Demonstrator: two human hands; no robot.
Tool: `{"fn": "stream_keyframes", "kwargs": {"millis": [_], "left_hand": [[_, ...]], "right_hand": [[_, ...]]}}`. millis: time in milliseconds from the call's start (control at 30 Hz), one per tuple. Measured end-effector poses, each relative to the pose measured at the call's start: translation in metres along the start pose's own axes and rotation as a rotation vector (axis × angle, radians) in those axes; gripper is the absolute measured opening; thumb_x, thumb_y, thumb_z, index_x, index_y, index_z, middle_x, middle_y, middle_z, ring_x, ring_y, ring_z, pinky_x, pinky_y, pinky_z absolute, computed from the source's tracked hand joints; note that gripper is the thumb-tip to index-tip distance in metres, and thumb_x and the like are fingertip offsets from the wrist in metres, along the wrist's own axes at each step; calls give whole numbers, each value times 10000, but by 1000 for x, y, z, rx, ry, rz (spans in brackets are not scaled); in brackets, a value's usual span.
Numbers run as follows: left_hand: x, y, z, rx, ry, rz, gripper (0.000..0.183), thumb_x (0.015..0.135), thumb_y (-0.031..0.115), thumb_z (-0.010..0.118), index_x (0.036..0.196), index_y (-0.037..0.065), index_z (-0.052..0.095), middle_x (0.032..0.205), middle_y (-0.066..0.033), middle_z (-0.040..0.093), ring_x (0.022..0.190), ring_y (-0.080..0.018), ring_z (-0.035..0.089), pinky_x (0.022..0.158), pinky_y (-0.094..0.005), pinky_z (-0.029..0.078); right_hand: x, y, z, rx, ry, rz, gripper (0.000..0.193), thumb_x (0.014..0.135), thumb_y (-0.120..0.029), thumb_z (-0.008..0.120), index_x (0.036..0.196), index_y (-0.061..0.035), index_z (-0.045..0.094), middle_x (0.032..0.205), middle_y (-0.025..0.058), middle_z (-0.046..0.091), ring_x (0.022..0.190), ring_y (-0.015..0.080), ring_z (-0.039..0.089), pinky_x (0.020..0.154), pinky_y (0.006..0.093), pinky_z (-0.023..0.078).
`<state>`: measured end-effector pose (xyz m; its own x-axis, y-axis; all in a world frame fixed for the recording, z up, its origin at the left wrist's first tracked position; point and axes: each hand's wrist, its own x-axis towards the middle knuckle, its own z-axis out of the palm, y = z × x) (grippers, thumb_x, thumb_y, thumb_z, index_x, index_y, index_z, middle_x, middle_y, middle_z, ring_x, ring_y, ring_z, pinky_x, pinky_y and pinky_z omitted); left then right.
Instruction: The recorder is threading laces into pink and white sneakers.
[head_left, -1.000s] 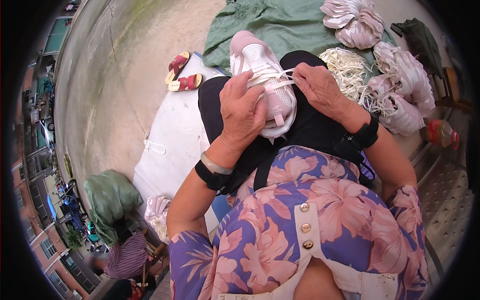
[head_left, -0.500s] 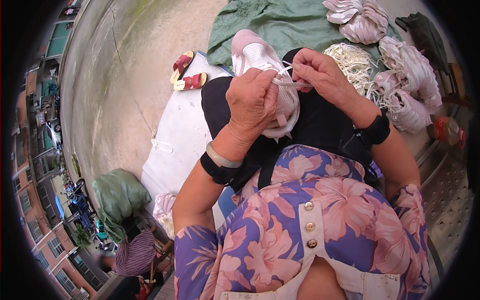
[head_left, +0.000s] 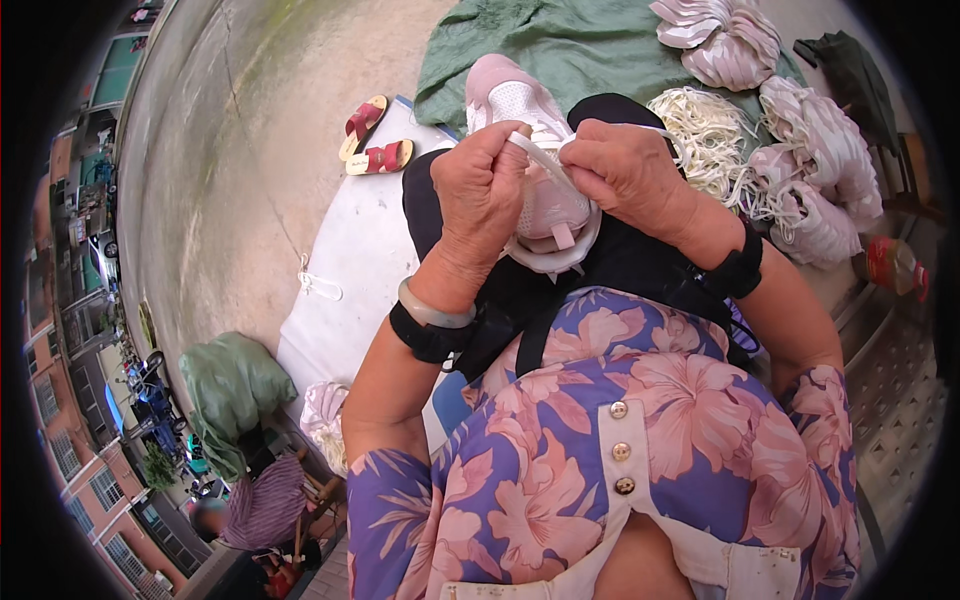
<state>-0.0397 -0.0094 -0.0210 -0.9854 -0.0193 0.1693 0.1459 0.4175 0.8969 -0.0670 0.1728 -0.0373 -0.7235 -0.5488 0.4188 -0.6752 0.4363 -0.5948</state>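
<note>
A pink and white sneaker [head_left: 508, 92] rests on my lap, its toe pointing away from me and its heel near my belly. Above it, a flat white shoelace [head_left: 546, 160] runs between my two hands. My left hand [head_left: 482, 180] pinches the lace at the shoe's left side, fingers curled. At the right side my right hand [head_left: 632, 172] grips the lace too, and a loop of it sticks out beyond the knuckles. Both hands hide part of the sneaker's lacing. A pale bangle [head_left: 436, 311] and a black band sit on my left wrist.
Loose white laces [head_left: 705, 135] lie piled on a green cloth [head_left: 560, 40] at the right. Bundles of pink-white shoe uppers [head_left: 820, 140] sit beside them. Red sandals [head_left: 382, 158] stand on a white sheet [head_left: 345, 240]. A person in striped clothing [head_left: 268, 505] sits at lower left.
My hands have drawn slightly apart and lower over the sneaker. The right hand has turned knuckles-up, and the lace now slants between the two hands.
</note>
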Motion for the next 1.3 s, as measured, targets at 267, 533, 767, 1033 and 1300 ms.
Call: {"fn": "stream_keyframes", "kwargs": {"millis": [267,533,767,1033,1300], "left_hand": [[1,-2,-1,6,8,12,166,893,70,535,971,-22,649,677,0,579,575,-43,503,516,-186,399],[2,-3,0,46,23,54,163,893,76,544,972,-14,655,685,-7,594,583,-45,516,523,-186,411],[2,-3,7,9,10,139,154,879,56,547,966,-12,654,693,-35,617,596,-76,549,555,-215,447],[-12,1,-10,458,6,339,230,659,19,636,887,42,623,922,-105,610,798,-242,578,722,-343,447],[-31,-16,-3,748,-13,445,278,666,57,626,942,80,636,1138,-161,545,1052,-346,507,864,-425,379]], "right_hand": [[3,0,-2,-87,-71,-57,107,704,-89,617,796,-88,561,718,79,522,670,286,576,567,376,459],[3,10,12,216,-47,46,83,719,-82,606,799,-68,589,738,90,546,703,290,572,602,372,449],[0,10,25,456,-75,283,99,723,-77,597,818,-73,623,745,102,543,742,296,568,639,366,446],[-5,-1,18,147,-38,247,126,719,-102,597,837,-61,588,763,109,533,762,304,566,664,384,448],[-5,-3,15,120,-66,256,106,737,-123,568,828,-72,590,772,117,544,779,308,575,678,386,455]]}}
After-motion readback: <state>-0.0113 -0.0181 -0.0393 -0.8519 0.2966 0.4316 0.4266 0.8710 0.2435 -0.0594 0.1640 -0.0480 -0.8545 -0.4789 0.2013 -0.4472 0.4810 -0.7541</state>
